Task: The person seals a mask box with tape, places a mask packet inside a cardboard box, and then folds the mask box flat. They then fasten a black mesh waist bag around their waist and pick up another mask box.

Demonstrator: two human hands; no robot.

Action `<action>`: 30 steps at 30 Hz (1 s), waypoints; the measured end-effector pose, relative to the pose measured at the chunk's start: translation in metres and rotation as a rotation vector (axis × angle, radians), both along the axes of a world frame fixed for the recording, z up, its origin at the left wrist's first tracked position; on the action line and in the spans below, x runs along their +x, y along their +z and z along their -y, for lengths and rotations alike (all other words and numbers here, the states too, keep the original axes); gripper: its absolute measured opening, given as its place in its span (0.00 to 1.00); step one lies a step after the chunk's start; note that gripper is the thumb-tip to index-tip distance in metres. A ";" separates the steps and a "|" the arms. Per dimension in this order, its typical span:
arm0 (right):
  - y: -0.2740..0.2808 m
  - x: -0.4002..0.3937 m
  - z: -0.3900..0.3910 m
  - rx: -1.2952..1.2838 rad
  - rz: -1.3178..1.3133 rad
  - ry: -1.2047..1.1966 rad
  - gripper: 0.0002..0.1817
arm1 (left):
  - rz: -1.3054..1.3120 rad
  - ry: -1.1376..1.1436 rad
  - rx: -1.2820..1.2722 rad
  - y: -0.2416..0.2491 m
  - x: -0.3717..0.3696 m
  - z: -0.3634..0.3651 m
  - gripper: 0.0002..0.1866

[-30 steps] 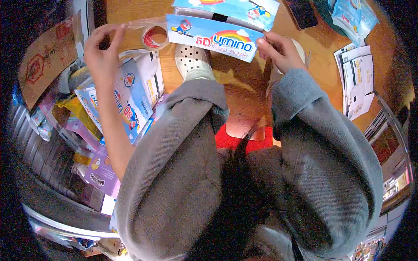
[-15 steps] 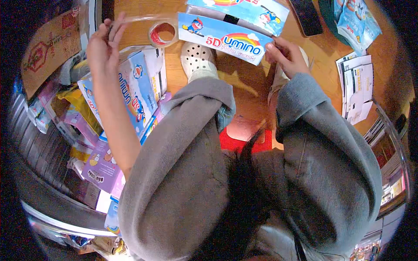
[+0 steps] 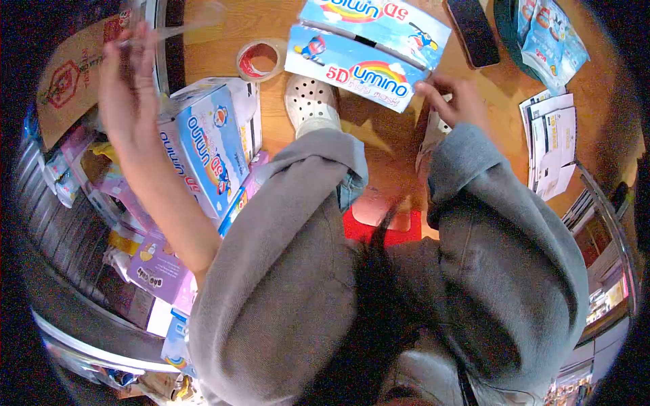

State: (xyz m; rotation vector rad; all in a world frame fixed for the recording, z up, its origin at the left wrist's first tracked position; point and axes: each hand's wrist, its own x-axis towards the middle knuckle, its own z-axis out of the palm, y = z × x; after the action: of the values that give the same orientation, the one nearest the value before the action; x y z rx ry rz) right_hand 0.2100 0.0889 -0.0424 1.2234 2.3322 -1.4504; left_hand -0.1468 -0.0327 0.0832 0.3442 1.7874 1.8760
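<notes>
My right hand [image 3: 460, 101] grips the lower right corner of a blue and white "Umino 5D kids mask" box [image 3: 352, 68], thumb on its printed face. A dark slot runs between the box's two printed panels. Out to the left, my left hand [image 3: 132, 101] is raised and smeared by motion. A thin strip of clear tape [image 3: 186, 30] trails from its fingers toward the box, its far end apart from the box. Between that hand and the box, a tape roll [image 3: 261, 61] lies on the wooden floor.
More Umino boxes [image 3: 206, 152] are stacked on the left beside a purple carton [image 3: 156, 267] and a brown cardboard box [image 3: 78, 84]. At right lie a black phone [image 3: 472, 30], blue pouches [image 3: 552, 44] and white printed papers [image 3: 552, 142]. A white clog [image 3: 310, 101] is below the box.
My left hand has moved left and slightly up, drawing the tape strip away from the box. The box has tilted a little and sits slightly lower in view, still in my right hand.
</notes>
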 end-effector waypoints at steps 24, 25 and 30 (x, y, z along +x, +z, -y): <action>0.104 0.006 -0.061 -0.320 -0.378 -0.105 0.11 | 0.359 -0.219 -0.045 -0.020 0.098 -0.020 0.12; 0.101 -0.008 -0.051 -0.336 -0.405 -0.112 0.16 | 0.381 -0.230 -0.061 -0.020 0.104 -0.024 0.12; 0.083 -0.050 -0.007 -1.325 -0.517 -0.365 0.28 | 0.265 -0.511 -0.030 -0.035 0.146 -0.036 0.10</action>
State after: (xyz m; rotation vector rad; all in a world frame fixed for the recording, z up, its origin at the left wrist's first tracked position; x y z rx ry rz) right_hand 0.1597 0.0958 0.0407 0.8496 0.7132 -2.8691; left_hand -0.0008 0.0037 0.0486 0.4661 1.3877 1.4564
